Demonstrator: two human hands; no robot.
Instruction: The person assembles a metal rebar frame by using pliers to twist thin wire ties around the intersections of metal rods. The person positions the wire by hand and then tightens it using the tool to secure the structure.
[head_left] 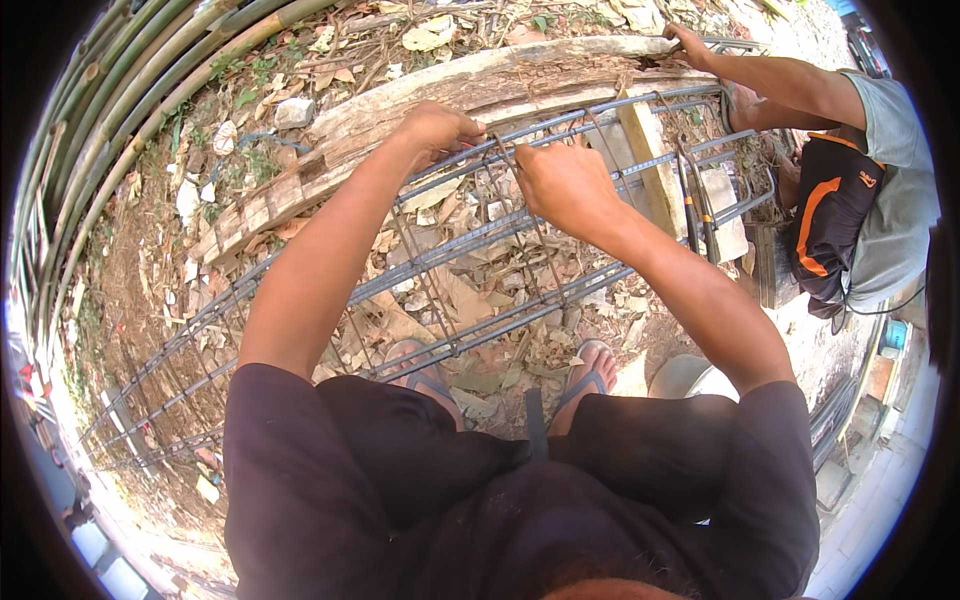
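Note:
A long rebar cage (440,258) of ribbed bars and thin square stirrups lies slantwise in front of me, raised off the ground. At its far top bar, my left hand (437,134) is closed, fingertips pinched beside a stirrup (498,142). Just right of that stirrup, my right hand (568,186) is closed in a fist with the knuckles up. What lies inside its fingers is hidden. Pincers (697,200) with orange-marked handles hang over the bars further right.
A weathered timber (350,125) runs behind the cage, and a short wooden plank (650,160) crosses under its right part. Another person (850,190) squats at the right, one hand on the timber's end. Bamboo poles (110,110) line the left. A pale bucket (685,377) stands near my right knee.

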